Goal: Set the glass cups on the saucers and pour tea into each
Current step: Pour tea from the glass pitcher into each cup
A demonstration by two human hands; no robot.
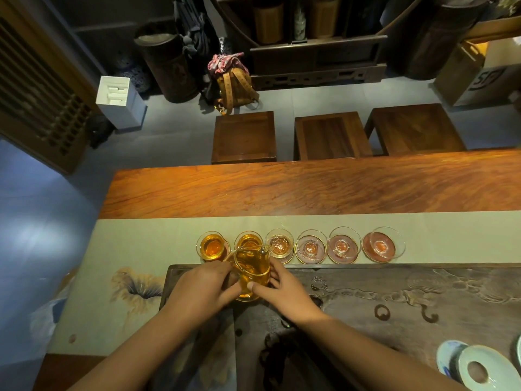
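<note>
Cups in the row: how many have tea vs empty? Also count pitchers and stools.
Cups with tea: 2
Empty cups: 4
Glass pitcher, held by left hand and right hand: 1
Stools: 3
Total: 10

Six cups [300,246] stand in a tight row; the bare table [310,187] beyond lies open.

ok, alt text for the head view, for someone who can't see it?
Both hands, left hand and right hand, hold a glass pitcher of amber tea over a row of six glass cups on saucers on a pale table runner. The two leftmost cups are full; the third cup has a little tea.
</note>
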